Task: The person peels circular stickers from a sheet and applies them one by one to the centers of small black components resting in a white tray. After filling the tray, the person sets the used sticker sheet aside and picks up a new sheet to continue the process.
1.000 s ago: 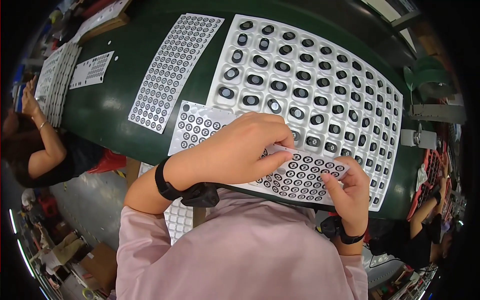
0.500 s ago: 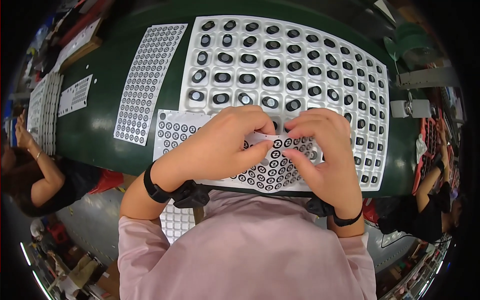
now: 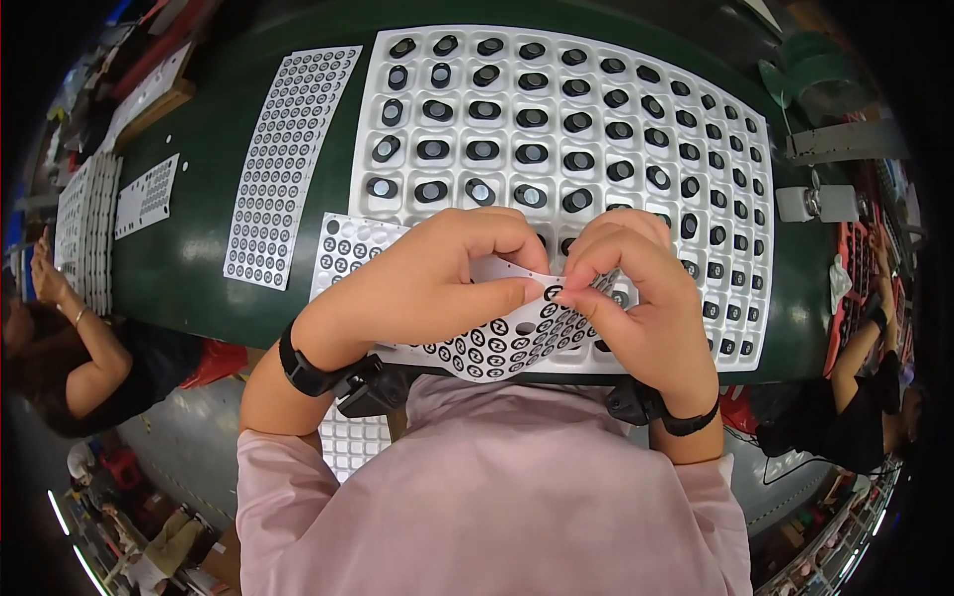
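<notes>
A white sheet of round black-and-white stickers is curled up in front of me, over the near edge of the white tray. Thumb and fingers of my left hand pinch its upper edge. Beside them my right hand is closed, thumb and forefinger pressed together at a sticker near that same edge; whether it grips the sheet or a sticker's rim is hidden by the fingertips. Rows of small black oval parts with grey round centres sit in the tray's pockets. My hands cover some near pockets.
Another long sticker sheet lies left on the green table, with a smaller, partly used sheet beyond it. Stacked white trays stand far left. A metal block is at the right. People work at both sides.
My right thumb and forefinger have come together at the sheet's edge, from spread apart. The sheet has folded more sharply between my hands.
</notes>
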The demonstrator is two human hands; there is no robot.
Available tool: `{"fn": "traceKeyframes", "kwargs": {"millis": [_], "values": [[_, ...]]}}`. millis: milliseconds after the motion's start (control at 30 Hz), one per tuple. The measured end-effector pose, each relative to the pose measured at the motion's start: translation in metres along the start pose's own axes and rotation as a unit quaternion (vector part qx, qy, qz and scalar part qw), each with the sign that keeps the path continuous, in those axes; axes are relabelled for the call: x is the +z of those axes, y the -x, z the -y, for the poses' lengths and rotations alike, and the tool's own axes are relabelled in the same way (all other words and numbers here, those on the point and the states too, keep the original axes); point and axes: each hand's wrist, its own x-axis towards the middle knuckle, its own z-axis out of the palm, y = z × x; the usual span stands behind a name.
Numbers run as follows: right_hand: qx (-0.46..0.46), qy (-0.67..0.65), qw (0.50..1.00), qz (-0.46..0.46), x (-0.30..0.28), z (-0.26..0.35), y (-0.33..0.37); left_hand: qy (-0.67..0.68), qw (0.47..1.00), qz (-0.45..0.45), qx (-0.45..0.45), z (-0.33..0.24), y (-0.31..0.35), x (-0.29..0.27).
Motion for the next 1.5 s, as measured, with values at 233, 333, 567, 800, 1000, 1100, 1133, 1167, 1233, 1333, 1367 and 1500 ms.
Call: {"fn": "traceKeyframes", "kwargs": {"millis": [233, 333, 567, 800, 1000, 1100, 1133, 1167, 1233, 1333, 1367, 1500], "values": [[-0.014, 0.021, 0.999, -0.033, 0.003, 0.0, 0.002, 0.018, 0.998, -0.018, -0.066, -0.006, -0.002, 0.002], [-0.006, 0.05, 0.997, -0.05, 0.005, 0.002, 0.003, -0.002, 0.996, -0.029, -0.086, -0.008, -0.002, 0.004], [-0.016, 0.096, 0.993, -0.061, 0.006, 0.001, 0.006, -0.029, 0.99, -0.016, -0.141, -0.011, -0.004, 0.007], [0.015, 0.062, 0.997, -0.042, 0.004, -0.002, 0.008, -0.111, 0.989, -0.047, -0.084, -0.002, 0.001, 0.01], [0.024, 0.052, 0.998, -0.022, 0.002, -0.007, 0.006, -0.33, 0.942, -0.05, 0.016, 0.008, 0.016, -0.007], [0.006, 0.063, 0.998, -0.011, 0.002, -0.004, 0.002, -0.368, 0.925, -0.094, 0.02, -0.01, 0.026, -0.003], [0.004, 0.061, 0.998, -0.008, 0.002, -0.003, 0.001, -0.399, 0.911, -0.105, 0.012, -0.02, 0.03, 0.0], [-0.001, 0.06, 0.998, -0.005, 0.002, -0.001, 0.001, -0.431, 0.895, -0.115, 0.003, -0.031, 0.035, 0.003], [-0.016, 0.053, 0.998, 0.001, 0.004, 0.003, -0.003, -0.465, 0.876, -0.13, -0.013, -0.045, 0.043, 0.007], [-0.005, 0.042, 0.999, 0.019, 0.007, 0.009, -0.008, -0.487, 0.861, -0.109, -0.101, -0.056, 0.048, 0.007], [0.002, 0.039, 0.999, 0.026, 0.009, 0.01, -0.011, -0.49, 0.859, -0.11, -0.104, -0.054, 0.05, 0.004], [0.046, 0.079, 0.994, 0.06, 0.024, 0.01, -0.026, -0.486, 0.86, -0.082, -0.13, -0.026, 0.049, -0.016]]}}
